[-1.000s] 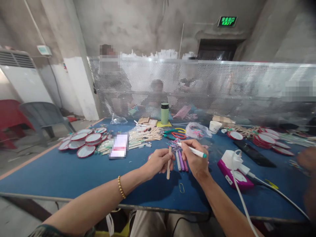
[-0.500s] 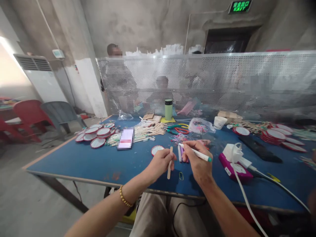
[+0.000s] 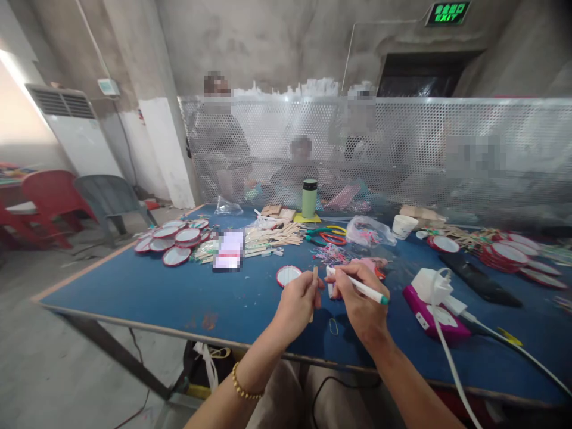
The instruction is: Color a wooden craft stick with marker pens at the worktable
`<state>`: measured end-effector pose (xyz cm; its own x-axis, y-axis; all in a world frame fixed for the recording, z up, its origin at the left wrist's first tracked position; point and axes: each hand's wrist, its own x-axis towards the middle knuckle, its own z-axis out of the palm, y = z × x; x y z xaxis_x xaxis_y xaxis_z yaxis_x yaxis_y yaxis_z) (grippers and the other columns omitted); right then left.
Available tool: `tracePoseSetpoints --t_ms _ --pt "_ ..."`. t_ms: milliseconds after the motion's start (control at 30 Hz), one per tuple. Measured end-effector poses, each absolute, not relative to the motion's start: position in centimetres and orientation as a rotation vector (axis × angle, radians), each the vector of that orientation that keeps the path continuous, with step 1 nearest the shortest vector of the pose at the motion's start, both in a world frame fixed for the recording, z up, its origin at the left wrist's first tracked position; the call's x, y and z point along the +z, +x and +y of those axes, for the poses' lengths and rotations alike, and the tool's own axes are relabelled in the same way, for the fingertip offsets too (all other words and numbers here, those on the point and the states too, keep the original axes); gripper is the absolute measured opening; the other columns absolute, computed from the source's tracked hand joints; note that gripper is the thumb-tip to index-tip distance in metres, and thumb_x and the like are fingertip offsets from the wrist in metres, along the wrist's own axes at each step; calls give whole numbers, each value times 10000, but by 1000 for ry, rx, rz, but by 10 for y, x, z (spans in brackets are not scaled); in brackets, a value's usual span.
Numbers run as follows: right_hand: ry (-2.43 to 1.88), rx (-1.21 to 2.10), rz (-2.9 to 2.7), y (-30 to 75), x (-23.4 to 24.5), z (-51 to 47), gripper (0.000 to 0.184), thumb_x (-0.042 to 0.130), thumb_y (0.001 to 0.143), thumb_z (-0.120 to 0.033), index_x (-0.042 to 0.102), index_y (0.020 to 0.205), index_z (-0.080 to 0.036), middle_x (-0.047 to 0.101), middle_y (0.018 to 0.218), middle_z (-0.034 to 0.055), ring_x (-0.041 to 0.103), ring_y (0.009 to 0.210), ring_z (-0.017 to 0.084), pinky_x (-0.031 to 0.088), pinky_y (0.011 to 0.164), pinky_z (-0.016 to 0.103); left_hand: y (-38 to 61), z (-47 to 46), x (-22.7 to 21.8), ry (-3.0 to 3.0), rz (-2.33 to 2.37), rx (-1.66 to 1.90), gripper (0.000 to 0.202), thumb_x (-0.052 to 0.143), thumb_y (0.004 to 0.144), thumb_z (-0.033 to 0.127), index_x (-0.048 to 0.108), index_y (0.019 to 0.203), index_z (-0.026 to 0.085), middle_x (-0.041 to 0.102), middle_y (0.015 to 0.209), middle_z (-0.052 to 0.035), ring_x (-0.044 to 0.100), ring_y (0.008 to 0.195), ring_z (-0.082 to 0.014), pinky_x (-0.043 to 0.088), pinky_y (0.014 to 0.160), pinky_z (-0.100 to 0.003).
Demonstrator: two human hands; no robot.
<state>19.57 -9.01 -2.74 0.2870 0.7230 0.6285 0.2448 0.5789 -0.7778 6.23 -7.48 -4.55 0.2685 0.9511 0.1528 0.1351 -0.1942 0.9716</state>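
My left hand pinches a flat wooden craft stick, held upright over the blue table. My right hand grips a white marker with a green end, its tip close to the top of the stick. A small round red-rimmed mirror lies just left of my hands. Purple and white markers lie behind my right hand, mostly hidden. A yellow rubber band rests on the table below my hands.
Piles of red-rimmed mirrors and wooden sticks lie at the left. A green bottle, scissors, a plastic bag and a white cup stand behind. A white charger on a purple pack sits right. People sit behind a perforated screen.
The view has shifted left and back. My hands have drawn closer together and nearer to me, and the stick now stands more upright beside the marker tip.
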Motion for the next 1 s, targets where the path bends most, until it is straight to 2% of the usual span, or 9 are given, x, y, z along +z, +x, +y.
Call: tracePoseSetpoints --t_ms 267,500,633,733,900,1000 --pt "-914 411 -1314 190 -23 -95 184 608 878 -332 639 742 -212 593 478 -43 665 508 167 575 558 286 69 -79 -50 1409 840 1008 428 519 849 616 499 822 189 551 583 32 372 396 -70 289 408 -211" --pt "-960 398 -1310 189 -26 -86 203 642 870 -361 629 736 -209 584 468 -47 652 467 163 554 522 275 68 -83 -45 1421 841 985 397 514 846 588 476 813 194 532 597 34 391 411 -74 299 409 -210" --pt "-996 349 -1353 191 -31 -87 199 619 885 -340 642 742 -205 592 479 -43 647 470 162 545 513 276 67 -84 -51 1467 864 981 324 470 882 506 485 806 192 518 572 34 365 420 -75 299 433 -210" --pt "-1013 287 -1380 194 -36 -90 186 615 893 -328 651 756 -208 599 500 -40 646 495 164 558 553 294 67 -83 -53 1492 874 1000 273 455 900 441 484 788 193 522 574 31 373 433 -77 311 457 -208" --pt "-1004 232 -1442 198 -44 -93 172 598 917 -293 653 776 -212 612 542 -34 654 548 164 572 636 314 66 -83 -53 1487 875 997 270 432 907 427 500 804 187 526 591 28 377 434 -77 320 462 -211" --pt "-1009 216 -1447 197 -43 -96 164 602 912 -290 666 786 -207 627 557 -30 634 509 147 544 553 275 66 -83 -53 1483 864 989 290 431 903 456 494 807 190 521 593 30 378 431 -78 314 444 -210"
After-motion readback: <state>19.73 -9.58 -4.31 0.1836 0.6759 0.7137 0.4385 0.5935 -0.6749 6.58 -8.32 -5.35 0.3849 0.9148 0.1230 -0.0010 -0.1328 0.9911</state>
